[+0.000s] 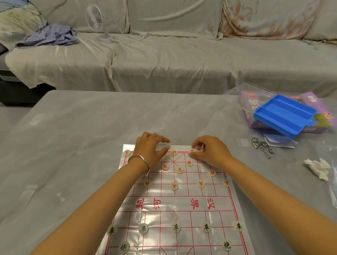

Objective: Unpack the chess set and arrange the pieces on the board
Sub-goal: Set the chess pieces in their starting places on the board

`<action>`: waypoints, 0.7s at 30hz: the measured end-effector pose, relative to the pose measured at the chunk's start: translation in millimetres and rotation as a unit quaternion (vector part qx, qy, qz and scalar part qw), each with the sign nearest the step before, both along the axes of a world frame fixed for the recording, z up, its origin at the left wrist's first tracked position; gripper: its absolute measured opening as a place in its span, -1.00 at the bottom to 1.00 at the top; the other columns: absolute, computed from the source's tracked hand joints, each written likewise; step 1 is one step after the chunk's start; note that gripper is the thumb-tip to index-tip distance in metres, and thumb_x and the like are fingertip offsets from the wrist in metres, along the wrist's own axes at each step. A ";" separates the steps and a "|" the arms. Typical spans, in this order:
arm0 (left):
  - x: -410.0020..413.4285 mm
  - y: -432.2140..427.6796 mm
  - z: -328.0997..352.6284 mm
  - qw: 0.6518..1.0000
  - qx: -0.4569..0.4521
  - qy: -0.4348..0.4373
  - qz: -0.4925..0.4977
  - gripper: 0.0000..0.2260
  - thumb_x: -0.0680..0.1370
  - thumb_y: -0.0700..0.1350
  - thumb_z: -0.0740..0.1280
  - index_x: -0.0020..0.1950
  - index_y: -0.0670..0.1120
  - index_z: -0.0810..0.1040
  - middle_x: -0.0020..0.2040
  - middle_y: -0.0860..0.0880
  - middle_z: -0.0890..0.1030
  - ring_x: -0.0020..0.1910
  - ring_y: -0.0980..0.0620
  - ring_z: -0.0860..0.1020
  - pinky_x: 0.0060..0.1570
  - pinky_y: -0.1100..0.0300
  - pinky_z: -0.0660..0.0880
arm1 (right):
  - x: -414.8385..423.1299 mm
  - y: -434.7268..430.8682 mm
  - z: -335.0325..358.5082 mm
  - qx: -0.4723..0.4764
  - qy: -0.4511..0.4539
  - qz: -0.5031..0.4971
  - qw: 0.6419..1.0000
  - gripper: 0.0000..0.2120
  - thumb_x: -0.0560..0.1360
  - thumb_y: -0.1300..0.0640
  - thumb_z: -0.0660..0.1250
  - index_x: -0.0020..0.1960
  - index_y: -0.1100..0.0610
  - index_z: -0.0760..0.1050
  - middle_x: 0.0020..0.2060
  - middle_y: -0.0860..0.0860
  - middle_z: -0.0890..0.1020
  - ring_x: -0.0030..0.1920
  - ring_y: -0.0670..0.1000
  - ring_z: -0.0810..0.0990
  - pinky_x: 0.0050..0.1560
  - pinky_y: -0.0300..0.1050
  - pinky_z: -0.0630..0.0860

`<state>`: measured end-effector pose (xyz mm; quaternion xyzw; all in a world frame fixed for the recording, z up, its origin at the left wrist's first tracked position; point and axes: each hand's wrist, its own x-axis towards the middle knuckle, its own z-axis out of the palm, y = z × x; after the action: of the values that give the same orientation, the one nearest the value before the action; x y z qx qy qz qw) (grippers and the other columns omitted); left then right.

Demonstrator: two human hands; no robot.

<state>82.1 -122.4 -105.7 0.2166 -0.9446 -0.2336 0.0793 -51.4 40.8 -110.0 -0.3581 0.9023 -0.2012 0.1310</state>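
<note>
A thin plastic chess board (174,209) with a red grid lies on the grey table. Several round cream pieces with red characters (174,186) sit on its far half; several with black characters (176,227) sit on the near half. My left hand (151,147), with a silver bangle on the wrist, hovers over the far left rows, fingers spread, next to a red piece (174,152). My right hand (210,150) pinches a red piece (191,150) at the far edge with thumb and fingers. The piece is mostly hidden.
A blue plastic tray (286,115) rests on a purple box (319,107) at the right, under a clear lid. Metal ring puzzles (262,145), a paper slip, crumpled tissue (318,168) and a clear bag lie at the right. A covered sofa with a fan stands behind.
</note>
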 end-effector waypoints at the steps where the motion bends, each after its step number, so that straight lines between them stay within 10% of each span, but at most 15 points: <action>1: -0.2 -0.4 -0.3 1.000 0.001 0.005 0.001 -0.74 0.56 0.04 0.23 0.23 0.07 0.49 0.25 0.06 0.49 0.29 0.02 0.29 0.26 0.14 0.20 | 1.4 -1.2 -1.4 -0.004 0.005 -0.006 1.000 -0.72 0.43 -0.07 0.40 0.08 0.03 0.55 -0.09 -0.09 0.55 -0.11 -0.09 0.50 -0.14 -0.28 0.42; 21: 15.1 -8.3 -3.0 1.000 -0.003 0.012 0.015 -0.77 0.56 0.02 0.23 0.19 0.06 0.53 0.24 0.06 0.50 0.27 0.02 0.32 0.25 0.13 0.22 | 9.0 -13.1 -2.5 -0.020 -0.037 0.021 0.999 -0.76 0.45 0.01 0.40 0.08 0.07 0.59 0.06 0.01 0.57 -0.04 -0.07 0.48 -0.01 -0.24 0.48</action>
<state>97.2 -130.6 -108.7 0.2281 -0.9409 -0.2317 0.0947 -42.4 27.7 -112.5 -0.3723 0.8848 -0.2291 0.1613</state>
